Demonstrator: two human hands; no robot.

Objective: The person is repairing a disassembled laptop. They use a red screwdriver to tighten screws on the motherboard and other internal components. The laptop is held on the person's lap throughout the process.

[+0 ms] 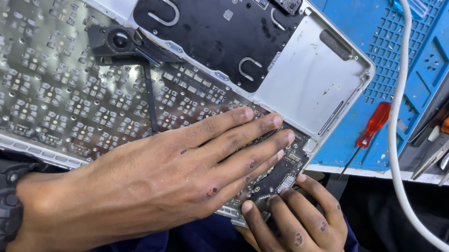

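Nearest, lower right: right hand pinching small board from below, fingers closed on its edge. Just above, left hand flat, fingers spread, pressing case; board's long axis slanting up-right.

An opened laptop shell lies across the frame from nine o'clock to the centre, resting partly on a work mat that extends toward one o'clock. Inside the shell, the keyboard backing fills the nine o'clock side, with a trackpad plate behind it at twelve o'clock. The left hand lies flat on the shell's near corner. The right hand, at five o'clock, touches a small circuit board at that corner. A screwdriver lies on the mat at three o'clock, with a cable just right of it.
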